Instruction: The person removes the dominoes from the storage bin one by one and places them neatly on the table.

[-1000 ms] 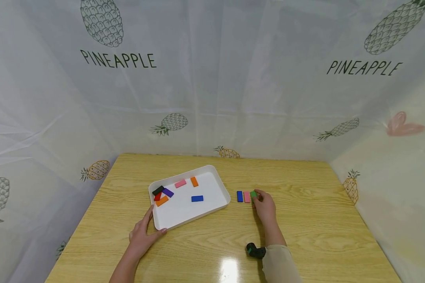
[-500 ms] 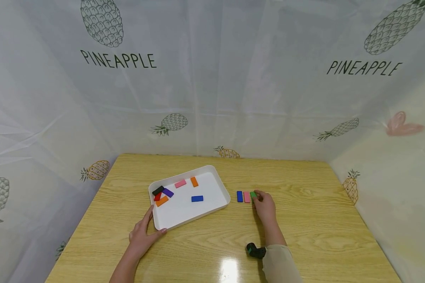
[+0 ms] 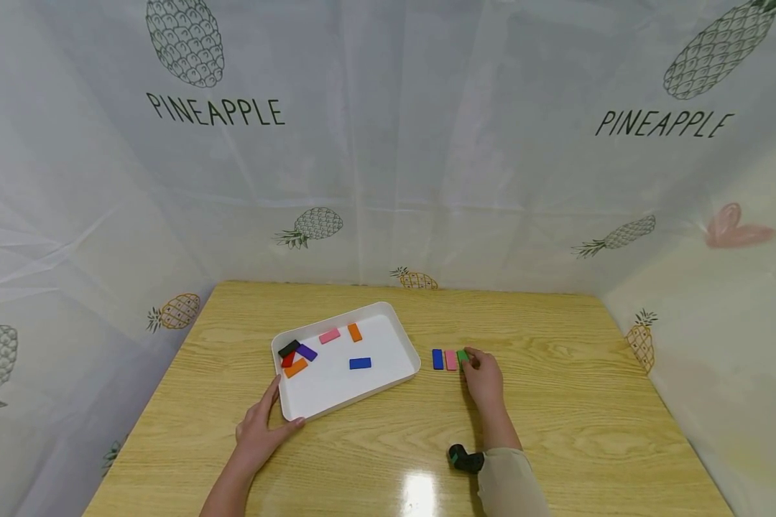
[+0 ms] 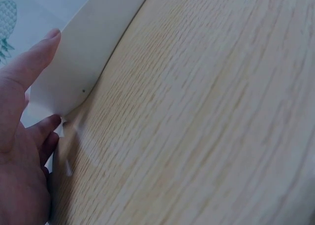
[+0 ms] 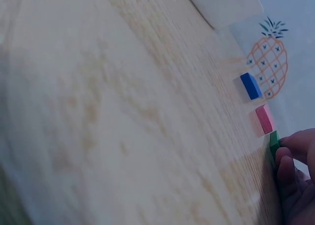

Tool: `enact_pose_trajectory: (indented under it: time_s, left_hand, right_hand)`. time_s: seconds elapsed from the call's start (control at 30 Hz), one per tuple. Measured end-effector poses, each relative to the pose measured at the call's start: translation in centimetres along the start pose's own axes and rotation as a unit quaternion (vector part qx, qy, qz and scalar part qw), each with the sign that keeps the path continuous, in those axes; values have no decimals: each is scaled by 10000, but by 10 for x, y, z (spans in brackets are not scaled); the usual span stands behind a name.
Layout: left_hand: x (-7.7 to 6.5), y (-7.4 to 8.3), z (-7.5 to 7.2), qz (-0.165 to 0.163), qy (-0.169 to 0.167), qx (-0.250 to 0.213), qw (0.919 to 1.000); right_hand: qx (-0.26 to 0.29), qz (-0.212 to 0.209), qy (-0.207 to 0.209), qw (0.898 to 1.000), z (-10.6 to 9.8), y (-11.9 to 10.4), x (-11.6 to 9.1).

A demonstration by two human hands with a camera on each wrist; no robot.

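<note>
My left hand (image 3: 256, 428) spans the near-left corner of a shallow white tray (image 3: 326, 391). Its thumb lies along the front wall and its fingers touch the left side. On the table to the right, my right hand (image 3: 486, 380) pinches a small green block (image 3: 462, 355), partly hidden by the fingers. Beside it a pink block (image 3: 450, 360) and a blue block (image 3: 437, 359) stand in a row, with narrow gaps. The right wrist view shows the green block (image 5: 274, 142) close to the pink block (image 5: 264, 119), at table level.
Several blocks lie in the tray: a blue block (image 3: 360, 363), an orange block (image 3: 355, 332), a pink block (image 3: 329, 335), and a cluster with a black block (image 3: 289, 348) at the left end. A black curved object (image 3: 465, 459) sits by the right sleeve. Pineapple-print sheeting (image 3: 388, 158) surrounds the table.
</note>
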State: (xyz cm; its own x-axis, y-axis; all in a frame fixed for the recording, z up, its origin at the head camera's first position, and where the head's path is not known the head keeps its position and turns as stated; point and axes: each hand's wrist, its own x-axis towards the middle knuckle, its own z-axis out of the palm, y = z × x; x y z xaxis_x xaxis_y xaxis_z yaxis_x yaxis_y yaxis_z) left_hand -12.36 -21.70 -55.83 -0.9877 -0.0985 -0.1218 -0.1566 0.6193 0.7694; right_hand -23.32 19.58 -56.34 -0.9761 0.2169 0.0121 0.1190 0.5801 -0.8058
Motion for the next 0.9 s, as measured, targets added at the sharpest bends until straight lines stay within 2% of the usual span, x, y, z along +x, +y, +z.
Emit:
enact_pose_trajectory:
  time_s: [0.3,0.5,0.7,0.9]
  left_hand:
    - [1,0,0,-135,-113,-15,9998]
    - [2,-1,3,-110,-101,39,9999]
    - [3,-3,2,-124,-83,94,9998]
    - [2,-4,1,-35,-38,89,9999]
  right_hand:
    - [377,162,113,9991,0,0,-4]
    - [778,-9,452,9959,0,0,-10]
    - [1568,-127,436,9866,4,-20,-23]
    - [2097,-372,282,9767,22,-41,-34]
